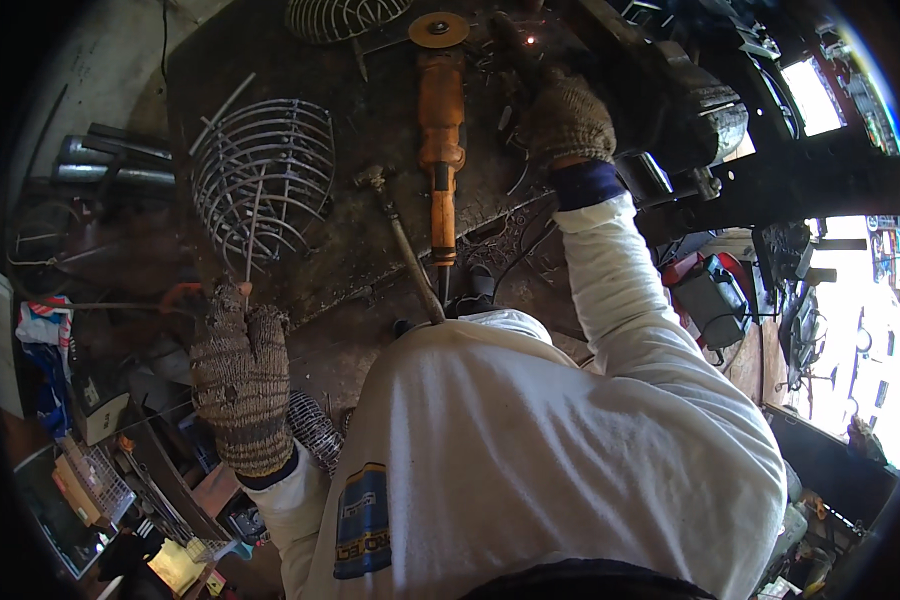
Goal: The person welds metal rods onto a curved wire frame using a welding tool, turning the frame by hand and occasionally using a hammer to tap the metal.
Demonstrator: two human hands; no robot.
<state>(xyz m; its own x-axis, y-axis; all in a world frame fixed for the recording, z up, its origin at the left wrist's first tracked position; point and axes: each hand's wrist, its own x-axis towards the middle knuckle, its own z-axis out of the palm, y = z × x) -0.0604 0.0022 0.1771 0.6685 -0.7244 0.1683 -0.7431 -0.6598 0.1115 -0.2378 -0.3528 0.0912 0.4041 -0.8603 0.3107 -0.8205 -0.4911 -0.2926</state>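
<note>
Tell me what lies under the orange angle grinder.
The angle grinder lies flat on the dark metal workbench, among scattered wire scraps, with a hammer beside it. Whatever sits directly beneath its body is covered and cannot be seen.

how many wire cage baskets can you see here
3: one wire cage on the bench by the left hand, one at the bench's far edge, and a partly hidden one below the bench. More may be hidden.

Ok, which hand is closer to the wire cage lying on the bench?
Left. The left hand grips a rod at the wire cage's lower edge; the right hand works across the bench, beyond the orange grinder.
</note>
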